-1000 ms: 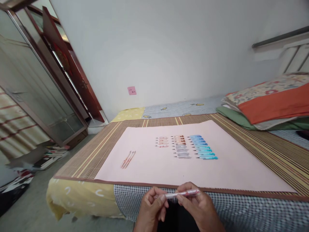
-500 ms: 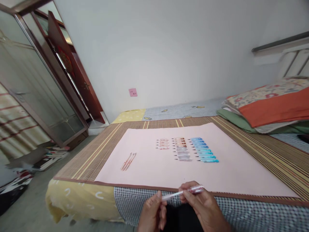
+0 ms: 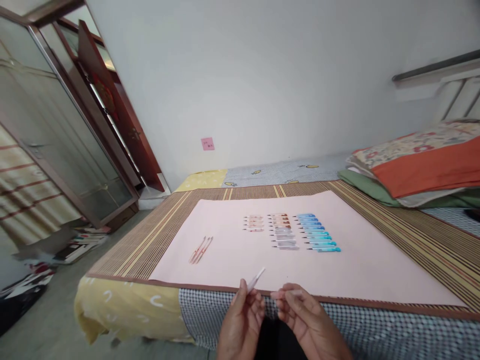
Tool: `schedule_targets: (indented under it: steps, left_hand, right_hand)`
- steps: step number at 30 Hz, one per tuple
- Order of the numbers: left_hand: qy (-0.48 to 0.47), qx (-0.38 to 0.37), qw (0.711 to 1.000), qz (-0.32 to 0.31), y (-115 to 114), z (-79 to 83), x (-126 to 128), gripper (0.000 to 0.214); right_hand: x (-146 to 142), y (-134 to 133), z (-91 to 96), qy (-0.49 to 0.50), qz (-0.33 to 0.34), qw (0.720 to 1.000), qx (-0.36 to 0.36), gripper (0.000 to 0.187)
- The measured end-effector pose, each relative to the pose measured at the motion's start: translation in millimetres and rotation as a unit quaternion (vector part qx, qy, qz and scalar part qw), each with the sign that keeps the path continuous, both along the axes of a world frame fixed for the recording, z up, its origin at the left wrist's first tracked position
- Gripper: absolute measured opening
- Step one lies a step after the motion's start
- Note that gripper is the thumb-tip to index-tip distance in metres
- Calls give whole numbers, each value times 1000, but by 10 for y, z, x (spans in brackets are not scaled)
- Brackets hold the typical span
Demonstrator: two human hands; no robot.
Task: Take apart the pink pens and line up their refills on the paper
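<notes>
My left hand pinches a slim whitish pen piece between thumb and fingers; it slants up to the right over the front edge of the pink sheet. Just to its right, my right hand grips a see-through pinkish pen piece, lying nearly level and partly hidden by the fingers. The two pieces are apart. Beyond the hands on the sheet lie columns of pens: blue and turquoise pens, brown and grey pens, and clear pinkish pens. Farther left are several slim reddish sticks, placed diagonally.
The sheet rests on a striped mat over a bed with a checked and yellow cover. Folded bedding is piled at the right. A pink note is on the wall. Books lie on the floor at left.
The pen that both hands held as one length is now in two separate pieces. The left piece has swung to point up and right; the right piece has turned level.
</notes>
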State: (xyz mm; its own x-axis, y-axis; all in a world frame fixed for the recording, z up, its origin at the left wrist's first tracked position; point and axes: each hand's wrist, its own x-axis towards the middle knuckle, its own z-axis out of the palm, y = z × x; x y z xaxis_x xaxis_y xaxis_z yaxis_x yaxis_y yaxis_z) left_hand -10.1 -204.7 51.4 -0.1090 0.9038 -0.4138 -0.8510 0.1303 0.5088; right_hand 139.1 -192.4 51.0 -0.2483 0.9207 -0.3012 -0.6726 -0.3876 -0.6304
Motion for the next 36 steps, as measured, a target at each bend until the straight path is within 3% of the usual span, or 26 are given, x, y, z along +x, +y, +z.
schedule_targets:
  steps: [2,5,10,13,17,19,22,25,27,31,36]
  left_hand:
    - [-10,21,1000,15,41,88,51,25]
    - [-5,35,999,13,80,136,117,35]
    - [42,54,998,2,64,46,149,52]
    - [80,55,995,4,38,-16,113,57]
    - [112,60,992,-20,-3,-81,36,61]
    - [121,67,989,-43,-25,-122,-4,61]
    - [138,81,984,-79,-60,-212,-49,59]
    - [137,102,978,-122,-99,-333,-48,55]
    - [124,117,973,-158,-127,-410,-19,51]
    - [105,141,963,-202,-179,-465,52,43]
    - [103,143,966,-188,-219,-336,69,41]
  right_hand:
    - [-102,-26,-91,-25,21,999,10,45]
    - [-266,-45,-323,-74,35,995,63,51]
    - [-474,-102,-728,-151,80,979,115,62]
    - [-519,-152,-800,-188,109,968,126,64]
    - [-406,-121,-701,-206,150,945,205,48]
    - [-270,-54,-617,-260,156,924,231,40]
    - [-25,53,-475,-346,89,907,222,46]
    - [187,98,-298,-337,2,914,225,45]
    - [284,83,-166,-342,-21,909,238,44]
    - [394,1,67,-400,9,867,296,35]
    - [455,-102,219,-456,50,815,354,32]
